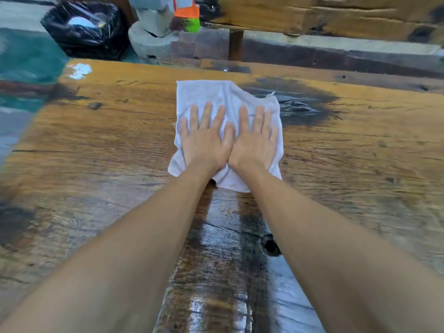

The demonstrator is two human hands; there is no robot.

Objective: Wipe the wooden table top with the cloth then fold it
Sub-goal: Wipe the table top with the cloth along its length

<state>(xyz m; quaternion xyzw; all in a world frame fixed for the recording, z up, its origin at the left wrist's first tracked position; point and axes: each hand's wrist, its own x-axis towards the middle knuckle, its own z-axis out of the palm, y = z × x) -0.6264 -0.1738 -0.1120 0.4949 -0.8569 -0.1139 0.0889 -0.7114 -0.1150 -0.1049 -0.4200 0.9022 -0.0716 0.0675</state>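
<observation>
A white cloth lies spread on the wooden table top, toward its far side. My left hand and my right hand press flat on the cloth side by side, thumbs touching, fingers spread and pointing away from me. Both arms are stretched out over the table. A wet, shiny streak runs along the wood from the cloth back toward me, between my forearms. The cloth's near edge is bunched under my wrists.
Beyond the table's far edge stand a black bin bag, a stone block and an orange and green object. A wooden bench or beam runs along the back right. A white mark sits at the far left corner.
</observation>
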